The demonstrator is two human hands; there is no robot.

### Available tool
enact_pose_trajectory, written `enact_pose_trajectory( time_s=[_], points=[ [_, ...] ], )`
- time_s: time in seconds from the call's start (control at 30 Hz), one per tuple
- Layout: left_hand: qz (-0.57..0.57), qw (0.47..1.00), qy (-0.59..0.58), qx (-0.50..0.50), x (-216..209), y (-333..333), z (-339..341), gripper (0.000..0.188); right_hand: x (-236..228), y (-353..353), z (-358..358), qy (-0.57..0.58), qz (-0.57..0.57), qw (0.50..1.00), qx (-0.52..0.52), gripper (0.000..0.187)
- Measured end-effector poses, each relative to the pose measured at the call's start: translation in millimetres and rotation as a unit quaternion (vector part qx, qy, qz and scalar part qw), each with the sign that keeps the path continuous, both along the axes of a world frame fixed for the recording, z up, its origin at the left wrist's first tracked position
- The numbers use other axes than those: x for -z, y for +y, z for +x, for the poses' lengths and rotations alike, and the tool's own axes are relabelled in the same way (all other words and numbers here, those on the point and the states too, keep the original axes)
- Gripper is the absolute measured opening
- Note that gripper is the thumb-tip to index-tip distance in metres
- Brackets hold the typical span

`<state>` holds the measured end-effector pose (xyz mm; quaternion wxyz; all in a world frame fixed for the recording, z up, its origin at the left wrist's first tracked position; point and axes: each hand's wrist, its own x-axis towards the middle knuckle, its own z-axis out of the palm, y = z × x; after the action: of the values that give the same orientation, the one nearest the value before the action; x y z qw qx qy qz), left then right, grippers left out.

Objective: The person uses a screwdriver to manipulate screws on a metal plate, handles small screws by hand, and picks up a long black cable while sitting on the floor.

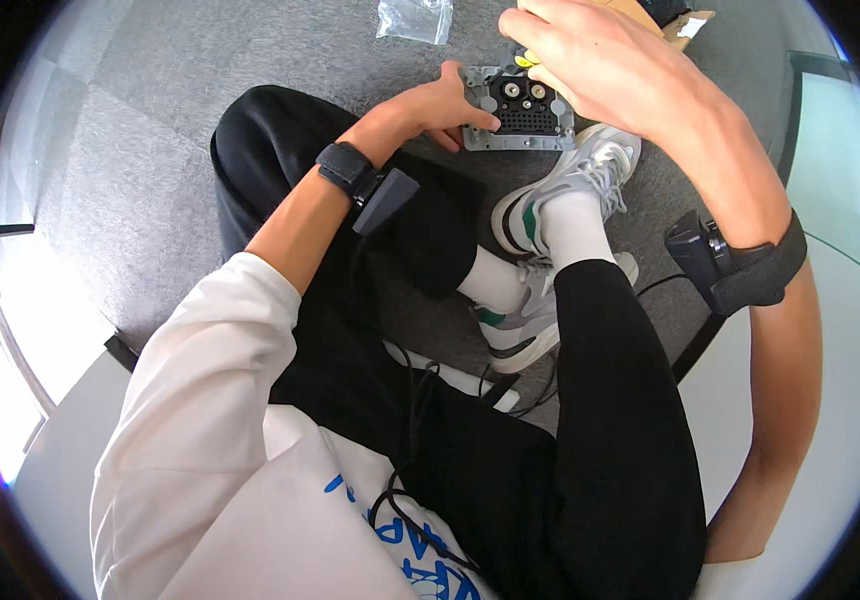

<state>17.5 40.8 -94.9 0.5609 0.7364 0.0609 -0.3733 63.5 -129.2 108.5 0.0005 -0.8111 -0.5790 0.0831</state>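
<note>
A rectangular grey-framed device (528,120) with a black perforated middle and two round metal parts lies on the carpet beyond my shoes. My left hand (442,106) grips its left side, the thumb resting on the top face. Over the device's far edge, my right hand (590,62) is closed, fingers bent together. A small black-and-yellow object (524,60) shows beneath those fingers; most of it is hidden, so its kind is unclear. Each wrist wears a black strap with a small box.
A clear plastic bag (415,20) lies on the grey carpet (170,110) beyond my left hand. Behind my right hand is some brown cardboard (688,28). My grey-and-white shoe (590,165) sits close against the device. Dark cables and a white bar (450,376) lie between my legs.
</note>
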Motion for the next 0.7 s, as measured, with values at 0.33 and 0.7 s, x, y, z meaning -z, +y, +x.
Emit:
enact_pose_trajectory(
  time_s=[0.33,0.7],
  points=[
    [-0.043,0.998,0.017,-0.048,-2.4,-3.3,3.2,0.107,11.5,-4.3,2.3,-0.046,0.047,0.998,-0.008,0.009],
    [-0.001,0.998,-0.015,-0.068,1.6,-11.8,3.3,0.092,15.6,-1.0,-4.1,-0.091,0.005,0.995,0.035,0.013]
  ],
)
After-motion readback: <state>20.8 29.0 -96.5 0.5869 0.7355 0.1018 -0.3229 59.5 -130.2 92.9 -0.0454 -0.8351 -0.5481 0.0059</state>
